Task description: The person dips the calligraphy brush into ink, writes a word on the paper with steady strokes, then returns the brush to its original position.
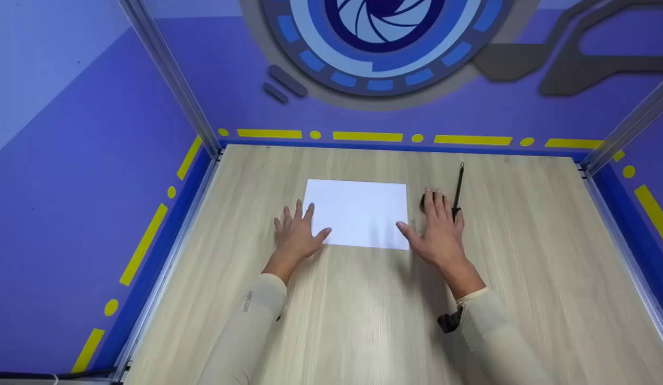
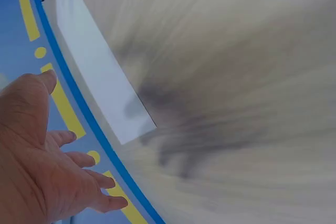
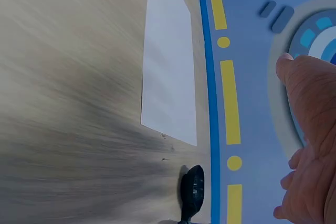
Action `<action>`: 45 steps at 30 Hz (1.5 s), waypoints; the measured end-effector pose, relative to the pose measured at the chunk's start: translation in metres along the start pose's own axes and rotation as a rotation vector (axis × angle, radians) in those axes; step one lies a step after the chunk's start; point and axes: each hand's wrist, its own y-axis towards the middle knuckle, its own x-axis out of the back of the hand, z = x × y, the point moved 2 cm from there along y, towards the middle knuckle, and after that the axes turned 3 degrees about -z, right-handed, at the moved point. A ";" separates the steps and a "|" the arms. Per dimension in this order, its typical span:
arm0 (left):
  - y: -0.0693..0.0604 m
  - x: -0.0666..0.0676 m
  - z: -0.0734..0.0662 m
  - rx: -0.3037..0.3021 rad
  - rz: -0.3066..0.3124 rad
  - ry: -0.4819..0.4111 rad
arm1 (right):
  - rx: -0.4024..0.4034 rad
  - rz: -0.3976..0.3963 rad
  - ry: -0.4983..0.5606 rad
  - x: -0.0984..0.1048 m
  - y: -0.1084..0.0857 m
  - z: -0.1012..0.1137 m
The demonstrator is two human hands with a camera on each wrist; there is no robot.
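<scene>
A white sheet of paper [image 1: 358,214] lies flat on the wood-grain table. My left hand [image 1: 298,236], fingers spread, is over its left edge; in the left wrist view that hand [image 2: 58,166] holds nothing, and its shadow falls beside the sheet [image 2: 94,66]. At the sheet's right side is my right hand [image 1: 442,235], its thumb stretched toward the paper. Partly hidden behind its fingers is a black rounded item [image 1: 423,203], seen as an oval head on a thin neck [image 3: 192,190] in the right wrist view. A slim black tool [image 1: 459,187] with a looped tip lies just right of that hand.
Blue-purple panels with yellow dashes [image 1: 368,137] wall the table's back and sides. Metal posts [image 1: 174,75] stand at the back corners. A black device [image 1: 449,322] is strapped at the right wrist. Bare table [image 1: 353,310] stretches in front of the sheet.
</scene>
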 end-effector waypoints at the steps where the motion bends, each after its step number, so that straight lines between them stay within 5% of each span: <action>1: 0.003 0.000 0.002 -0.001 0.010 0.004 | -0.001 0.006 0.004 0.000 -0.001 0.000; 15: 0.021 -0.013 0.039 -0.006 0.191 -0.061 | -0.024 -0.054 0.029 0.010 -0.010 -0.015; 21: 0.030 -0.028 0.050 -0.065 0.211 -0.052 | -0.045 -0.080 0.046 0.014 -0.010 -0.025; 29: 0.044 -0.033 0.066 -0.116 0.216 -0.166 | -0.084 -0.096 0.140 0.026 -0.009 -0.042; 38: 0.059 -0.035 0.089 -0.135 0.280 -0.110 | -0.322 -0.060 0.352 0.034 0.007 -0.083; 45: 0.056 -0.032 0.081 -0.156 0.261 -0.125 | -0.440 0.021 0.518 0.027 0.031 -0.130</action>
